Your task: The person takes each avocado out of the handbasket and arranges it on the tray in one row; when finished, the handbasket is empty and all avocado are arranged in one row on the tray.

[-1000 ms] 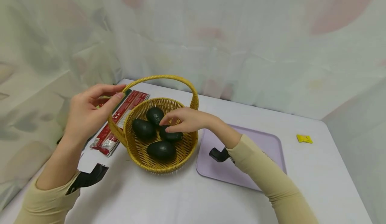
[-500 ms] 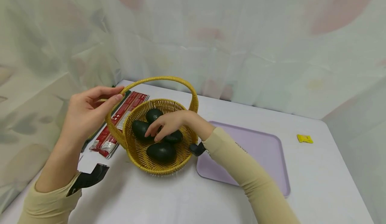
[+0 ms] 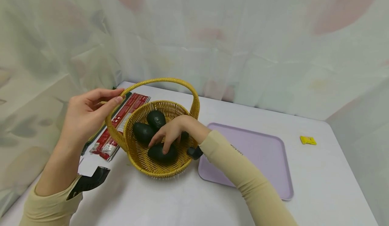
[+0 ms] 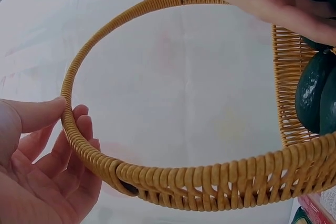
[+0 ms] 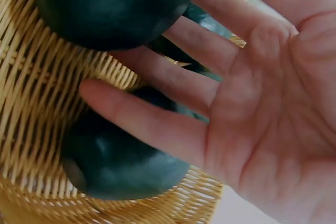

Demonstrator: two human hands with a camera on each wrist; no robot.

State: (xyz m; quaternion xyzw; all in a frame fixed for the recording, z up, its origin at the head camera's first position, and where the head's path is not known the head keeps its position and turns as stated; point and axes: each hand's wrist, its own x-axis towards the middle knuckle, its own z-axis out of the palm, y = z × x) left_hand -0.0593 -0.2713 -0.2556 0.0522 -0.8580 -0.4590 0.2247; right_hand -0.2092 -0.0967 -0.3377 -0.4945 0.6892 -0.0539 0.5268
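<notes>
In the head view my left hand [image 3: 86, 113] pinches the left side of the handle [image 3: 158, 80] of a yellow woven basket [image 3: 140, 167], thumb on one side and fingers on the other. Several dark green avocados lie inside. My right hand [image 3: 174, 129] reaches down into the basket with fingers spread. Its thumb and fingertips are at the front avocado [image 3: 161, 154]. Two more, a left avocado [image 3: 143, 132] and a back avocado [image 3: 156, 118], lie beyond. Another is mostly hidden under the right hand. From the right wrist, fairly straight fingers [image 5: 152, 124] show against the near avocado [image 5: 113, 9].
A lilac tray [image 3: 258, 151] lies right of the basket, partly under the right sleeve. Red packets [image 3: 121, 123] lie behind and left of the basket. A small yellow packet [image 3: 308, 140] is at the far right. Patterned curtains [image 3: 231, 50] stand behind the white table.
My right hand has moved left and then toward the front avocado, from over the right-hand one. The left hand keeps its pinch on the handle, and the avocados have stayed in place.
</notes>
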